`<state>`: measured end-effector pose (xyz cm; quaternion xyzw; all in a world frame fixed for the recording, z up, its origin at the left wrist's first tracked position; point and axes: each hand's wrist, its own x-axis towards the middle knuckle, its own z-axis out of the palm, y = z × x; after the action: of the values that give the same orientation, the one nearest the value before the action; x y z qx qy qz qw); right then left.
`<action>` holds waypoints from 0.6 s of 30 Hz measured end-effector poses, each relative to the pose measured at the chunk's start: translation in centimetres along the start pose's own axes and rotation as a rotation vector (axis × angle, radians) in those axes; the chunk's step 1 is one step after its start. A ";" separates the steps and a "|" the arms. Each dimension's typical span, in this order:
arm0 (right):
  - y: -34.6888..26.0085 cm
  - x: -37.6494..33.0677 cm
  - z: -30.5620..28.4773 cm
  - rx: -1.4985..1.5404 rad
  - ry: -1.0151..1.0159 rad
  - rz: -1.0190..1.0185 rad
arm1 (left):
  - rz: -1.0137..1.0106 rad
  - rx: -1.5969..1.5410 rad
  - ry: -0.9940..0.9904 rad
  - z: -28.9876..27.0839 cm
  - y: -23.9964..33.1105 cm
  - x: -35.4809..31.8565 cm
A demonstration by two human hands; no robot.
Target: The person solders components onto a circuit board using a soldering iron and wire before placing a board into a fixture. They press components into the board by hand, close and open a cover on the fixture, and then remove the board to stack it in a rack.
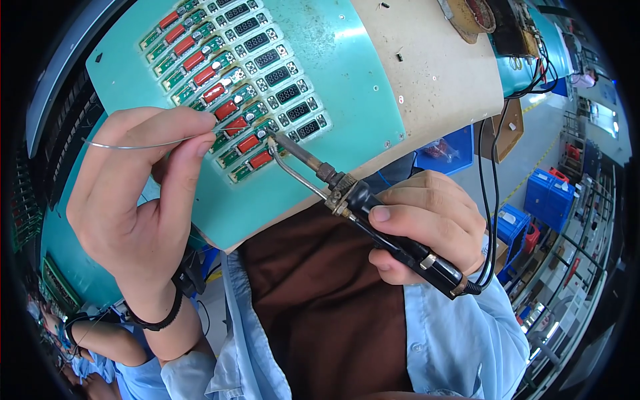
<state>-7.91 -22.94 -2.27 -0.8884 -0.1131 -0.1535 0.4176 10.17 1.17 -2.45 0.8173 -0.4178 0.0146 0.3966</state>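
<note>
My left hand is closed in a pinch on a thin solder wire, between thumb and forefinger. One end of the wire sticks out to the left, and the other points toward the boards. In my right hand is a soldering iron with a black handle and a thin bent metal tube beside its shaft. Its tip reaches the near end of a row of small circuit boards, each with a red block component. Whether the tip touches a joint I cannot tell. Beside them runs a row of small black display modules.
The boards sit on a green sheet over a tan board. A round tan container stands at the far right. Black cables run down to the iron. Blue crates are on the floor; another person's arm shows lower left.
</note>
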 end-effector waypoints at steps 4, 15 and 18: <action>0.0 0.0 0.1 0.005 0.013 -0.001 | 0.002 -0.005 0.008 0.1 -0.1 -0.1; 0.0 -0.5 0.2 0.028 0.068 -0.016 | 0.000 -0.025 0.027 0.4 0.1 -0.1; 0.0 -0.7 -0.1 0.037 0.093 -0.027 | 0.003 0.010 0.036 0.0 0.3 -0.1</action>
<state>-8.59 -23.06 -2.44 -0.8709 -0.1085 -0.1982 0.4364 9.88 1.09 -2.29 0.8183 -0.4115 0.0318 0.4000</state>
